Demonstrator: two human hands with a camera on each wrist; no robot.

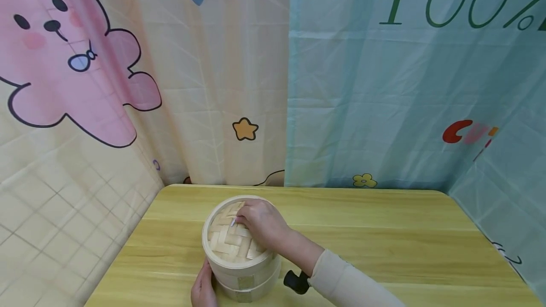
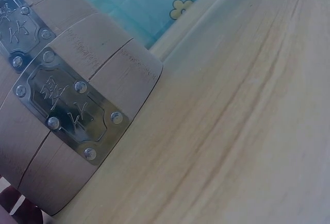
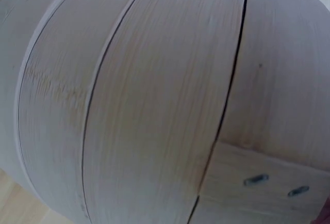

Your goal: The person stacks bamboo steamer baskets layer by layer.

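Note:
A round bamboo steamer (image 1: 245, 276) stands on the wooden table with its woven lid (image 1: 226, 245) on top. My right hand (image 1: 262, 221) is over the lid, its bent fingers and thumb pinching at the middle of the weave; the hand covers what lies between them. Against the steamer's lower left side rests my left hand (image 1: 204, 288), partly cut off by the frame's bottom edge. Riveted metal plates (image 2: 72, 110) with engraved characters show on the wall in the left wrist view. The right wrist view is filled by the curved bamboo wall (image 3: 160, 90) with dark seams.
The wooden table (image 1: 384, 236) stretches to the right of the steamer. Printed curtains (image 1: 239, 75) hang behind it and at both sides. A black wrist-camera part (image 1: 297, 282) sits under the right sleeve, close to the steamer.

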